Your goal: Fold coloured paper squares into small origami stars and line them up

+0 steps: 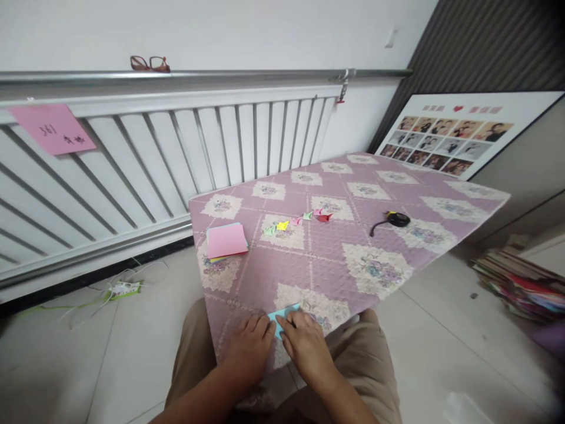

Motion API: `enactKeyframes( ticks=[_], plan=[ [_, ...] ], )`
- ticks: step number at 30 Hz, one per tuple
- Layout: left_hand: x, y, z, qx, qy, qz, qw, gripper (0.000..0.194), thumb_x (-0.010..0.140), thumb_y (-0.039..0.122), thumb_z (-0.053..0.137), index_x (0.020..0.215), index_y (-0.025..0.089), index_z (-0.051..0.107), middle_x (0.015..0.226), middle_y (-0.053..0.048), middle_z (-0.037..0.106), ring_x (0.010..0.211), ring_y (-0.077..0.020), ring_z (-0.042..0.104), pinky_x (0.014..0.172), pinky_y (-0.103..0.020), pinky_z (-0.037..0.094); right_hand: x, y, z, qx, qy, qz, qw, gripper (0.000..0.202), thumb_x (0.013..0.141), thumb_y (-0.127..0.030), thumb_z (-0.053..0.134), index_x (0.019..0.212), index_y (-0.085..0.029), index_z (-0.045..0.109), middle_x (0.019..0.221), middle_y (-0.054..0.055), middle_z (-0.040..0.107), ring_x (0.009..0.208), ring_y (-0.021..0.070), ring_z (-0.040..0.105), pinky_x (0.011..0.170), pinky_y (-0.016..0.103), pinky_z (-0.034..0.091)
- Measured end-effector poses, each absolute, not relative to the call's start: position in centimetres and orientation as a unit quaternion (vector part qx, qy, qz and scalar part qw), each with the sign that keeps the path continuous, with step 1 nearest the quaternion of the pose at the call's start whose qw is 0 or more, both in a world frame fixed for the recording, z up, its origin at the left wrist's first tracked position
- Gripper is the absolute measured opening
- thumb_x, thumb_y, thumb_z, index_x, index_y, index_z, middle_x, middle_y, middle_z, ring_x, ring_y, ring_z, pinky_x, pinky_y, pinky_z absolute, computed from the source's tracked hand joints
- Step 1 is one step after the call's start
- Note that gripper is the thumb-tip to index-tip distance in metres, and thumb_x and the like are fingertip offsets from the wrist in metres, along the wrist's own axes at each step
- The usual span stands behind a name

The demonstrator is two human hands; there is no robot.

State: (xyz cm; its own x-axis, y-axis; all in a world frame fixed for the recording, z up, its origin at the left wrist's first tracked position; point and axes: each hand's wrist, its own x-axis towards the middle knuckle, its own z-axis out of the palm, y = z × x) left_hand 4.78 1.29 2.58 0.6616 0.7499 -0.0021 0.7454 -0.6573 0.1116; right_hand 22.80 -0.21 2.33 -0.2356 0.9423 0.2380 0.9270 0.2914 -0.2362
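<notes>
Head: hands (306, 341) on blue paper (288, 310); pink note (53, 131) "361".

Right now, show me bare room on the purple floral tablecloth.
Free: between the square pink-topped paper stack and left hand; between the colourful folded-paper row and black strapped object. Crowded: where that hand and the right hand touch light-blue paper.

Backed by a white wall (265, 35), slatted radiator (262, 138) and metal pipe (247, 75), floored in pale tiles (141, 353), flanked at right by dark ribbed paneling (485, 53).
</notes>
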Motion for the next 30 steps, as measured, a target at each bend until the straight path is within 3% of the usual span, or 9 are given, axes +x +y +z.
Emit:
enactKeyframes(
  ticks=[7,16,20,30],
  plan=[
    [4.1,1.4,2.9,0.913,0.401,0.022,0.070,0.047,0.090,0.027,0.049,0.137,0.024,0.041,0.133,-0.011,0.048,0.118,-0.0278,0.045,0.094,-0.043,0.037,23.3,-1.0,1.9,-0.570,-0.797,0.058,0.192,0.042,0.083,-0.014,0.061,0.122,-0.025,0.057,0.107,0.006,0.061,0.099,0.0221,0.054,0.084,0.036,0.044],
    [3.8,1.8,2.3,0.909,0.410,-0.005,0.079,0.049,0.091,0.023,0.045,0.139,0.032,0.037,0.136,-0.007,0.044,0.121,-0.0268,0.040,0.097,-0.046,0.032,24.3,-3.0,0.1,-0.518,-0.836,0.042,0.176,0.044,0.082,-0.019,0.064,0.125,-0.024,0.056,0.132,0.010,0.052,0.127,0.0297,0.042,0.101,0.049,0.040],
    [3.5,1.8,2.2,0.914,0.397,-0.009,0.084,0.051,0.089,0.027,0.050,0.137,0.039,0.038,0.138,-0.006,0.042,0.121,-0.0286,0.040,0.097,-0.047,0.031,24.7,-3.2,-0.6,-0.504,-0.848,0.025,0.162,0.047,0.082,-0.018,0.063,0.128,-0.024,0.054,0.135,0.011,0.052,0.129,0.0297,0.040,0.101,0.050,0.040],
    [3.7,2.1,2.9,0.911,0.400,-0.033,0.101,0.053,0.088,0.032,0.053,0.138,0.041,0.037,0.138,-0.006,0.040,0.123,-0.0286,0.037,0.098,-0.047,0.031,25.0,-3.8,-2.6,-0.494,-0.845,-0.020,0.205,0.036,0.085,-0.009,0.051,0.118,-0.021,0.060,0.130,0.008,0.058,0.127,0.0267,0.046,0.102,0.051,0.037]
  ],
)
